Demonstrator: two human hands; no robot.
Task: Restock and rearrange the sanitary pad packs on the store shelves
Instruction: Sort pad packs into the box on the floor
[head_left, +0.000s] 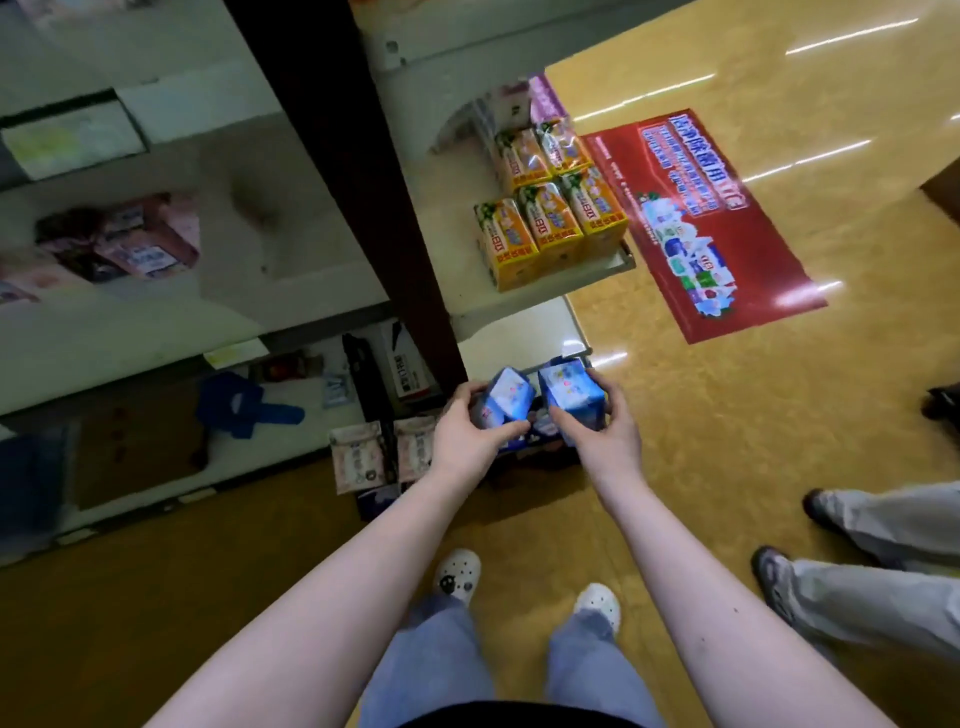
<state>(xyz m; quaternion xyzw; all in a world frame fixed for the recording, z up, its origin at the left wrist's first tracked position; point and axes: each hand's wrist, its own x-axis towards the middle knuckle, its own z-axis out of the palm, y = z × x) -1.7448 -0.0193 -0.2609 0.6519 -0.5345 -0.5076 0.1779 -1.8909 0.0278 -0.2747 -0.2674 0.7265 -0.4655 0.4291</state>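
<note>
My left hand (470, 439) grips a blue pad pack (505, 399) and my right hand (602, 434) grips a second blue pad pack (571, 392). Both packs are held low in front of me, near the end of the bottom shelf (524, 332). More blue packs (540, 441) show below and between my hands, mostly hidden. Two pale pink pad packs (382, 452) lean at the shelf's foot to the left. Several orange-yellow packs (550, 208) stand in rows on the white shelf (457, 280) above.
A dark brown post (363, 182) splits the shelving. The left bay holds pink packs (124, 241), a blue object (244, 402) and small boxes. A red floor sticker (701, 218) lies on the yellow floor. Another person's legs and shoes (857, 561) stand to the right.
</note>
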